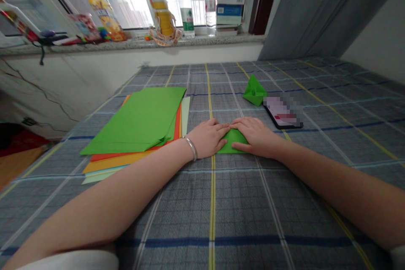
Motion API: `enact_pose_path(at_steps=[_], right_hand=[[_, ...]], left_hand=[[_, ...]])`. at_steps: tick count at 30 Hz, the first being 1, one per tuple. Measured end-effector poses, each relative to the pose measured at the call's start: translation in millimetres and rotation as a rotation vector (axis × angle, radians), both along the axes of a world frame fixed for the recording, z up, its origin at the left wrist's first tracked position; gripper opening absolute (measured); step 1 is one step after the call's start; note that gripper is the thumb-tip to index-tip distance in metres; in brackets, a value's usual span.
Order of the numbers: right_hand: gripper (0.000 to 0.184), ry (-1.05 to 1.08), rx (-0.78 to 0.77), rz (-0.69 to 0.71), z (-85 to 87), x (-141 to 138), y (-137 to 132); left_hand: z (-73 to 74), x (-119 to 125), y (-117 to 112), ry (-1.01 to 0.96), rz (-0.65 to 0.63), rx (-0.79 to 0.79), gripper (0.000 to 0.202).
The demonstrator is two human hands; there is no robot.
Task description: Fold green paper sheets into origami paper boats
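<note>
A folded piece of green paper (pixel 233 139) lies flat on the checked cloth in front of me, its lower edge straight. My left hand (pixel 207 137), with a silver bangle at the wrist, rests on the paper's left side, fingers stretched out toward the right. From the other side my right hand (pixel 255 135) presses on it, thumb apart from the fingers. The fingertips of both hands meet near the paper's top and cover much of its outline. Beyond my right hand stands a folded green paper shape (pixel 254 91) with a pointed top.
Left of my hands lies a stack of coloured paper (pixel 136 120), green on top, orange and pale sheets beneath. A phone (pixel 282 112) lies at the right. Bottles (pixel 186 12), a yellow cup (pixel 165 19) and boxes (pixel 230 12) stand on the windowsill (pixel 202 41).
</note>
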State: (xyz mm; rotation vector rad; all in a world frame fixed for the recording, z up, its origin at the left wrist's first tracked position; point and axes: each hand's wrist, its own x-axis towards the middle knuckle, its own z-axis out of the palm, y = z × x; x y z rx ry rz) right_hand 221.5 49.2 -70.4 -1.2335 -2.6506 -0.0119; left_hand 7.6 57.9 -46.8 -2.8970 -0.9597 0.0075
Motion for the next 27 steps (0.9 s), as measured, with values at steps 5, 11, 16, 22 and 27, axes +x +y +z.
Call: enact_pose_path(at_steps=[5,11,16,22,27], right_hand=[[0.064,0.017,0.025,-0.008,-0.9,0,-1],[0.077,-0.033,0.030,-0.040,-3.6,-2,-1],[0.093,-0.137,-0.053,-0.053,-4.1,-2,1],[0.104,-0.151,-0.068,-0.053,-6.1,1,2],[0.107,-0.161,-0.091,-0.087,-7.1,3,0]], left_hand=[[-2.0,4,-8,0.001,0.070,0.040,0.053],[-12.7,6,-13,-0.008,0.121,0.070,0.062],[-16.8,4,-14,0.021,0.123,0.075,0.067],[-13.5,3,-14,0.062,0.143,0.026,0.070],[-9.3,3,-17,0.081,0.182,0.022,0.069]])
